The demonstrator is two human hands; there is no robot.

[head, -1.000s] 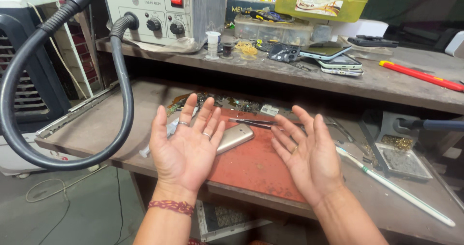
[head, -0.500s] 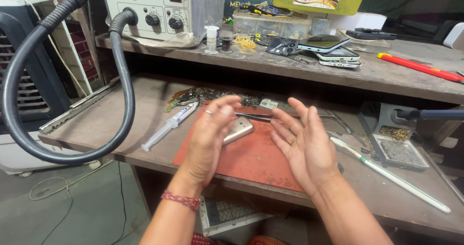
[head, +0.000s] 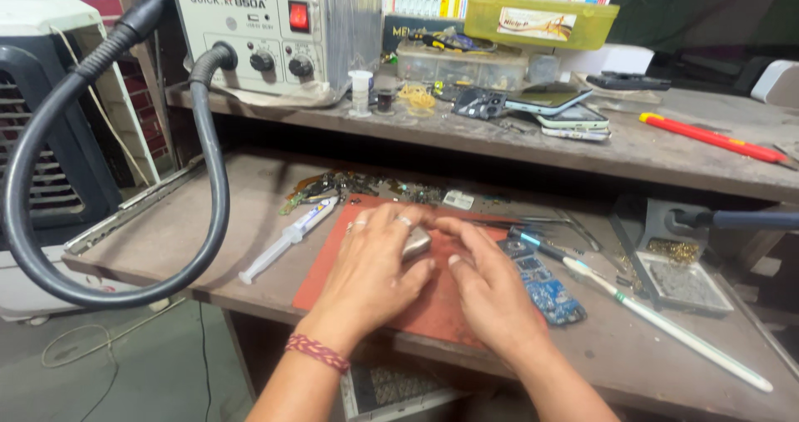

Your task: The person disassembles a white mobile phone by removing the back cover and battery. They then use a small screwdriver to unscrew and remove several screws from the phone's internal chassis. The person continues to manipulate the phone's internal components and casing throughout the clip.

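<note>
2 wood shelves (head: 632,151), red mat (head: 433,310)

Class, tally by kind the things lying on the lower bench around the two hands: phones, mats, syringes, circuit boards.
Silver phone, under the left hand and beside the right hand: 1
Red work mat: 1
Syringe: 1
Blue circuit board: 1
Total: 4

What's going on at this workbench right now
A person has both hands down on a red rubber work mat. The left hand and right hand cover a small silver phone body, fingers laid over it. A blue circuit board lies just right of the hands, a clear plastic syringe to the left, and a grey hot-air station sits on the upper shelf.
</note>
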